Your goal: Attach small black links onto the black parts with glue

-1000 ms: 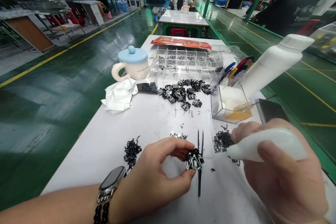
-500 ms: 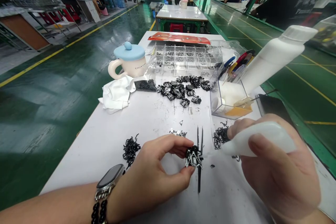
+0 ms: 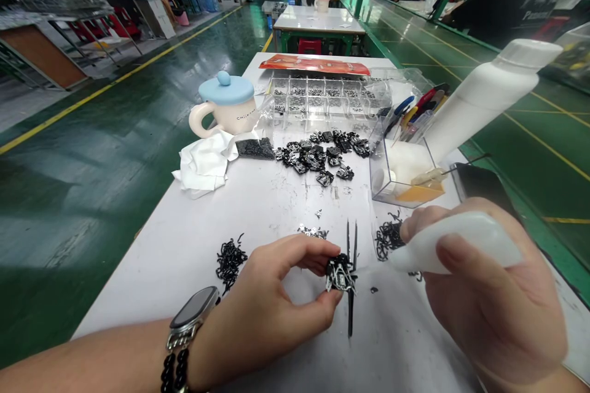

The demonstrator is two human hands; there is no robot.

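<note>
Between the thumb and fingers of my left hand (image 3: pixel 281 295) is a small black part with metal strips (image 3: pixel 340 272). A pair of black tweezers (image 3: pixel 350 316) lies on the table just behind and beside that part. My right hand (image 3: pixel 498 301) grips a translucent white squeeze bottle (image 3: pixel 465 242), its thin nozzle pointing left toward the part, a little apart from it. Beyond the bottle is a pile of curved black pieces (image 3: pixel 388 238). Another black pile (image 3: pixel 230 263) lies left of my left hand, and small silver pieces (image 3: pixel 313 231) lie behind its fingers.
Many finished-looking black parts (image 3: pixel 313 156) are heaped mid-table, before a clear compartment box (image 3: pixel 308 101). At left stand a lidded mug (image 3: pixel 233 113) and crumpled tissue (image 3: pixel 205 163). A clear holder (image 3: pixel 405 190) with pens and a large white bottle (image 3: pixel 493 95) occupy the right.
Both hands keep nearly the same pose, with the part and the squeeze bottle still held. The view has shifted very slightly.
</note>
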